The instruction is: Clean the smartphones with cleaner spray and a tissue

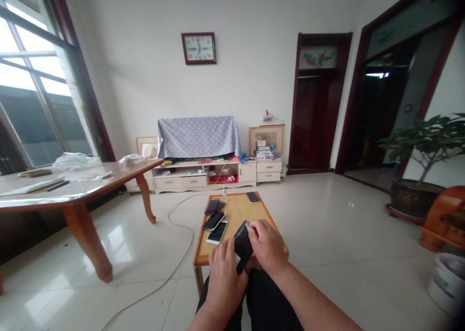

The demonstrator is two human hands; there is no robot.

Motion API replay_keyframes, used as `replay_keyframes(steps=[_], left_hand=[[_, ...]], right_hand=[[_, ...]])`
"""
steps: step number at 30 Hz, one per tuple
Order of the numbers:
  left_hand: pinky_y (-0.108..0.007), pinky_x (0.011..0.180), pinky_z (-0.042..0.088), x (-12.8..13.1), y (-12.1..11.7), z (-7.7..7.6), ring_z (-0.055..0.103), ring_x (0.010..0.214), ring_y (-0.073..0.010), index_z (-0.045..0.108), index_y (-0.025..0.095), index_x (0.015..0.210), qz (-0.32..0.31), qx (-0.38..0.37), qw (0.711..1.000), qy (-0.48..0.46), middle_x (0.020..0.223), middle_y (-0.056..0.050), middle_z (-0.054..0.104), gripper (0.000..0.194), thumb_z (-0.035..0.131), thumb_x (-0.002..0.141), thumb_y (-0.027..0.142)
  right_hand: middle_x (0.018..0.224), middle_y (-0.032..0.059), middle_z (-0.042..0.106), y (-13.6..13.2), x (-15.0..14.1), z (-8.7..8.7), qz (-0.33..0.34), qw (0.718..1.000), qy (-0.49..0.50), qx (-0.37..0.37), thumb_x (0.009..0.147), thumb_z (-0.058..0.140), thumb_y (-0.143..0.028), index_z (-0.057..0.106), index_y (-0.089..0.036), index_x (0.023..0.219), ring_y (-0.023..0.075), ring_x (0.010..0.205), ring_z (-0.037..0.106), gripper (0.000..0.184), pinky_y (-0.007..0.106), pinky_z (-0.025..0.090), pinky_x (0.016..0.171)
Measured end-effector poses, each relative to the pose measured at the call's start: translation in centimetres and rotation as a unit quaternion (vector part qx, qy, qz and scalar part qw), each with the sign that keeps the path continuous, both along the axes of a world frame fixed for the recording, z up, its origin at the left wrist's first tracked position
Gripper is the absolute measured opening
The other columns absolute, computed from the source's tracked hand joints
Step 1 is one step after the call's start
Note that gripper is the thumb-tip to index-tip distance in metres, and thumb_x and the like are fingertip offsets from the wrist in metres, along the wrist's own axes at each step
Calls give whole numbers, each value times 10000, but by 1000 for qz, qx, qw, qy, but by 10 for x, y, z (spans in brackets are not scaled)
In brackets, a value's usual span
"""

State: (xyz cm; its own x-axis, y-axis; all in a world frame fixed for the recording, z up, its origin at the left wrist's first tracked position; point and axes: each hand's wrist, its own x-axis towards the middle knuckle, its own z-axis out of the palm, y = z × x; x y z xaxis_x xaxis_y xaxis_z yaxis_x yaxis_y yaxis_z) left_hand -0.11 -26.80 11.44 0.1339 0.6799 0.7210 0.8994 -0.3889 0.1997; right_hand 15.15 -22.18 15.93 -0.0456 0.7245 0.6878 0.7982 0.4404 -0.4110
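A dark smartphone (243, 248) is tilted above my lap, with my left hand (225, 268) wrapped around its lower left side. At its top right corner, the fingers of my right hand (268, 246) are pinched together over a small whitish bit that I cannot make out. Beyond my hands, a white-framed phone (217, 233) and another dark-screened phone (214, 220) lie on the left of a small wooden table (238, 210). Behind them is a dark item (214, 205), partly pixelated. One more black phone (252, 197) rests at the table's far right.
A small clear bottle (224, 194) stands at the small table's back edge. To the left is a larger table (119, 173) with plastic bags. A cable (174, 261) runs over the floor. A potted plant (414, 195) and a white bucket (448, 280) stand at right.
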Motion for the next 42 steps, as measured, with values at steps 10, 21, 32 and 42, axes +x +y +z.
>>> replay_keyframes(steps=[10,21,32,42], left_hand=[[-558,1062,405,1,-1,-3,533,1246,-331,388,163,1459,-3,6,1000,14,1339,-166,585,745,593,743,144],[-547,1079,389,3,-6,4,541,1227,-318,504,166,1278,-8,17,999,26,1273,-150,609,583,583,706,84],[-547,1111,375,0,-1,3,504,1282,-323,423,125,1390,-3,33,999,31,1331,-173,584,675,596,737,113],[-556,1110,384,-1,4,6,502,1279,-321,400,135,1420,-5,25,1000,8,1342,-166,564,691,596,757,131]], right_hand=[[885,35,687,5,-5,-4,-1,1000,16,-3,981,523,-242,646,-234,905,182,841,642,145,267,407,724],[925,28,706,12,5,8,10,1000,11,-19,990,507,-217,650,-231,927,181,897,658,157,263,418,764],[888,13,695,17,13,10,19,994,103,-30,965,544,-283,661,-242,903,170,813,646,139,256,433,718],[888,8,660,2,21,3,56,991,125,-6,931,574,-241,661,-246,874,161,804,625,104,260,455,725]])
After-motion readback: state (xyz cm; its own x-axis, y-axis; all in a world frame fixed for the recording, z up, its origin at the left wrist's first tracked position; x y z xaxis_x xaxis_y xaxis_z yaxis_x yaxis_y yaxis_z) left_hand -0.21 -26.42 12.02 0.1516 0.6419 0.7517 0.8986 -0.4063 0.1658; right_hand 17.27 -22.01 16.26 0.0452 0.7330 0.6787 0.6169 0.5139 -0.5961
